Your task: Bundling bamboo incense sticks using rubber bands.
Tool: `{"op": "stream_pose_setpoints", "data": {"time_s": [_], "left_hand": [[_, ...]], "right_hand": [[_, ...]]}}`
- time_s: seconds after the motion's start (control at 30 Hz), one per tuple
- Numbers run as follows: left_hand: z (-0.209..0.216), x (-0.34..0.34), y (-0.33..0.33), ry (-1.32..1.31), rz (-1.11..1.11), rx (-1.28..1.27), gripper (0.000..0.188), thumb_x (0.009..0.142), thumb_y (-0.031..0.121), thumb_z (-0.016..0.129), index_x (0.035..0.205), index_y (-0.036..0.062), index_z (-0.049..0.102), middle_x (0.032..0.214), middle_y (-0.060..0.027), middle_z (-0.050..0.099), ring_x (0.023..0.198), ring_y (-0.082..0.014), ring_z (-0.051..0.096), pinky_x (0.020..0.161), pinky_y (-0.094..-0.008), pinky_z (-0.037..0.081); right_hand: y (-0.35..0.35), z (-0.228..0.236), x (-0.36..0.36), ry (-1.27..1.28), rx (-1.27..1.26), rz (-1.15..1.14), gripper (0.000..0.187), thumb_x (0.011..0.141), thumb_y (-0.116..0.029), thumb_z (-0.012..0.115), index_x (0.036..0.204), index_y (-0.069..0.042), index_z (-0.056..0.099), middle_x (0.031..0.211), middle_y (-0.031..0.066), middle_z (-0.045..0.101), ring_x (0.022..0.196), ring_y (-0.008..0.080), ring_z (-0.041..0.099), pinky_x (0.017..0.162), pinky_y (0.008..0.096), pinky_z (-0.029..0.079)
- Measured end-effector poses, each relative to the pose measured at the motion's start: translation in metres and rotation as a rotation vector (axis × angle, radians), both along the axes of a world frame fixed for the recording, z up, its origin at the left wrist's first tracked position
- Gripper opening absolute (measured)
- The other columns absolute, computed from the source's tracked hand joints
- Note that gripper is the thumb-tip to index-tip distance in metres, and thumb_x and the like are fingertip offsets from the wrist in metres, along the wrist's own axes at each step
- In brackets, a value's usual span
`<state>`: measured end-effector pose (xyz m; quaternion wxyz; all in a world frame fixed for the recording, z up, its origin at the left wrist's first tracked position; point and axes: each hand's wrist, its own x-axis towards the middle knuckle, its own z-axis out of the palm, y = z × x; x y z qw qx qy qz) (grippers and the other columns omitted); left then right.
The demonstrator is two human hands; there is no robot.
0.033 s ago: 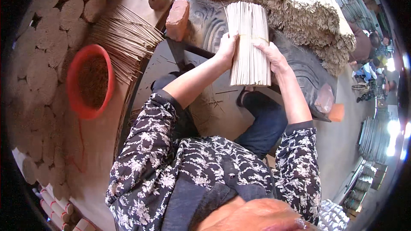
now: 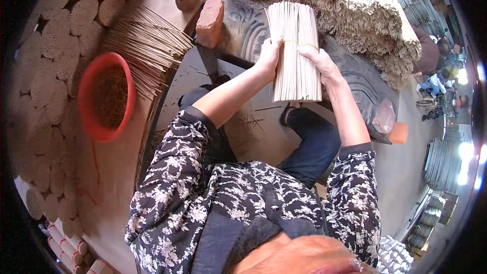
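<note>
Between my two hands stands a bundle of thin pale sticks (image 2: 295, 73), with a thin yellowish band round its middle. My left hand (image 2: 270, 56) grips its left side, the thumb up along the edge. On the right side my right hand (image 2: 321, 63) holds it, the thumb laid across the front near the band. The fingers behind the bundle are hidden. Below it is a gap over the floor; behind it lies a dark worn work surface (image 2: 243, 18). More pale sticks (image 2: 350, 15) are piled at the far side.
A red basin (image 2: 133, 86) with brown bits inside stands at the left, beside loose sticks (image 2: 147, 45) and a stack of rough round bundles (image 2: 56, 86). Bricks (image 2: 210, 23) sit on the surface's left edge and an orange block (image 2: 398, 133) at its right. Other people (image 2: 441, 83) are far right.
</note>
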<state>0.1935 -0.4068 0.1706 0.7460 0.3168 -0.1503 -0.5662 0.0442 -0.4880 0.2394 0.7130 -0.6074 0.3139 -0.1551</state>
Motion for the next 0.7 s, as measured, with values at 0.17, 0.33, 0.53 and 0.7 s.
{"op": "stream_pose_setpoints", "data": {"time_s": [0.17,0.33,0.53,0.7], "left_hand": [[0.024,-0.011,0.002,-0.101,0.176,0.031,0.039,0.096,0.031,0.048,0.117,-0.0012,0.055,0.103,-0.0132,0.065,0.088,-0.0211,0.066,0.078,-0.0394,0.055],[0.018,-0.007,-0.010,-0.386,0.255,0.356,0.041,0.094,0.030,0.053,0.119,-0.0027,0.054,0.104,-0.0141,0.064,0.088,-0.0207,0.063,0.077,-0.0377,0.052],[0.001,0.002,-0.003,-0.193,0.138,0.212,0.049,0.098,0.040,0.045,0.123,-0.0020,0.049,0.106,-0.0157,0.064,0.090,-0.0246,0.067,0.078,-0.0416,0.056],[0.000,0.006,0.005,-0.201,0.026,0.196,0.055,0.098,0.045,0.044,0.124,-0.0037,0.050,0.105,-0.0161,0.066,0.090,-0.0240,0.068,0.079,-0.0393,0.056]], "right_hand": [[-0.005,-0.013,0.018,0.158,-0.343,-0.099,0.051,0.081,-0.028,0.074,0.118,0.003,0.058,0.105,0.0085,0.065,0.086,0.0144,0.064,0.078,0.0302,0.053],[-0.002,-0.001,0.001,-0.020,-0.156,0.078,0.073,0.080,-0.034,0.075,0.129,0.007,0.040,0.115,0.0145,0.058,0.103,0.0198,0.057,0.089,0.0331,0.048],[0.001,0.006,-0.040,0.174,0.172,-0.500,0.073,0.091,-0.045,0.060,0.140,0.004,0.037,0.136,0.0171,0.046,0.127,0.0268,0.044,0.100,0.0404,0.041],[0.058,0.012,-0.058,0.023,-0.713,-0.250,0.041,0.091,-0.029,0.064,0.120,0.000,0.058,0.128,0.0134,0.054,0.120,0.0221,0.048,0.104,0.0381,0.036]]}}
